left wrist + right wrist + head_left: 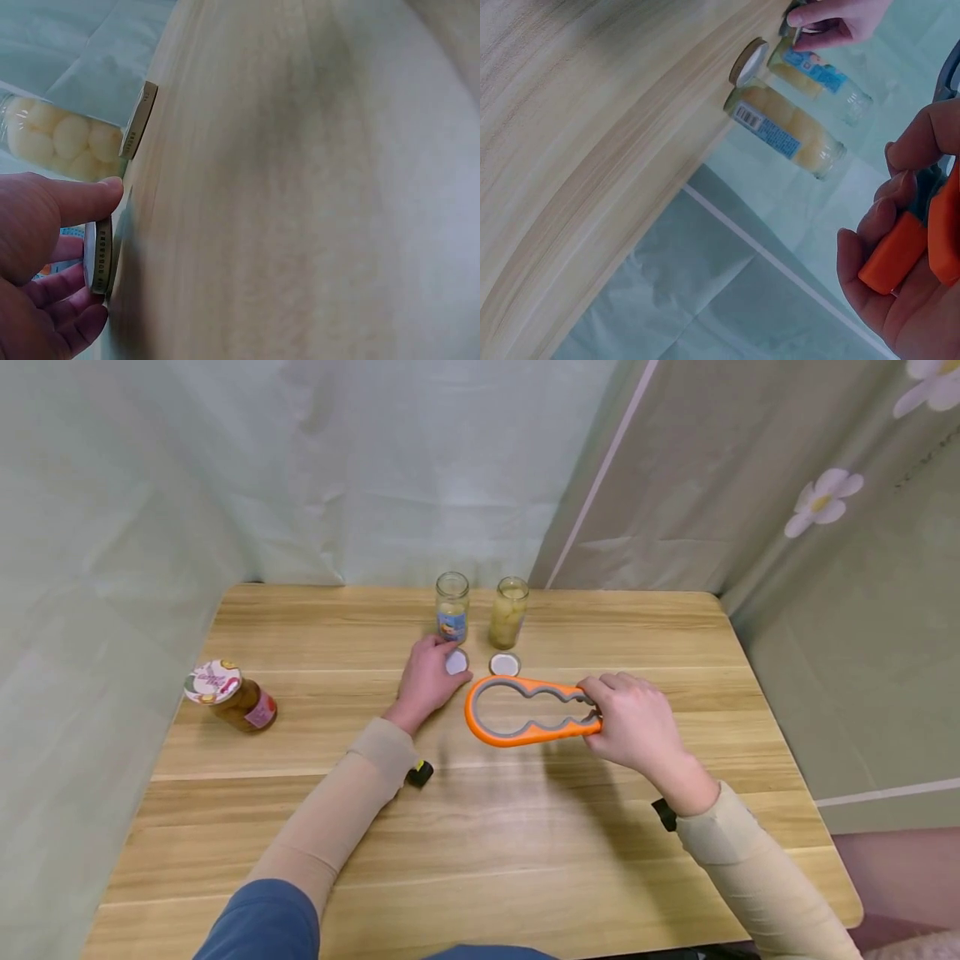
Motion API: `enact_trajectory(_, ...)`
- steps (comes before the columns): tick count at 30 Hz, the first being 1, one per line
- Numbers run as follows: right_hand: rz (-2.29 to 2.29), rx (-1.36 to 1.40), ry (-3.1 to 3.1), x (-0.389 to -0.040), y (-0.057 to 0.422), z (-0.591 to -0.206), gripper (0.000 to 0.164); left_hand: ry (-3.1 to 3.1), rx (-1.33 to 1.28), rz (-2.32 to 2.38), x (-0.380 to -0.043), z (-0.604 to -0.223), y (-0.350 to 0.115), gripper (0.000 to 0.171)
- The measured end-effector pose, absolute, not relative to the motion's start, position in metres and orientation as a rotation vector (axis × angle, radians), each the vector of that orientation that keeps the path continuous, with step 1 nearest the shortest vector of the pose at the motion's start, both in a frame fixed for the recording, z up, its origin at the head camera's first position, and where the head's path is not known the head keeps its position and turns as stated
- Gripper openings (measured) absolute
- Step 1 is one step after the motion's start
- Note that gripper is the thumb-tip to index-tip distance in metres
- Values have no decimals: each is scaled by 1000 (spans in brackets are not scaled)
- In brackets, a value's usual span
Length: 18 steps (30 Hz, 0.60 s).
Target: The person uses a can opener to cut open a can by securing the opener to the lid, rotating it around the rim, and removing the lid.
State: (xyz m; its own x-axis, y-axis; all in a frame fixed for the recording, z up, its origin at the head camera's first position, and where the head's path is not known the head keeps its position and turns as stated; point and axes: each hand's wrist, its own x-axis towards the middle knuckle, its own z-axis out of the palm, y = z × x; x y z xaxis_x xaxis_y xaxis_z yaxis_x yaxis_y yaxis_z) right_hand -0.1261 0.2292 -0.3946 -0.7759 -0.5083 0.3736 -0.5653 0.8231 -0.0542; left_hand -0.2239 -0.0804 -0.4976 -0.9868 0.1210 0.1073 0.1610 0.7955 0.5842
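Orange jar opener (512, 742) in right hand (637, 720), lid (456, 662) in left hand (427, 678).

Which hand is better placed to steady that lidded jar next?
Probably the left hand: it's nearer the lidded jar, though curled around a loose lid; the right hand is farther away, gripping the orange tool.

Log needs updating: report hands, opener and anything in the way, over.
Left hand: fingers around left loose lid. Right hand: gripping orange opener, raised above table. Left open jar: close behind left hand, possibly crowding it.
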Motion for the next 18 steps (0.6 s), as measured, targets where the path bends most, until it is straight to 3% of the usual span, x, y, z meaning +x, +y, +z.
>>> enact_trajectory(18,241,838,-2676,-123,232,-393,27,-2939,-227,-879,-224,-500,-80,67)
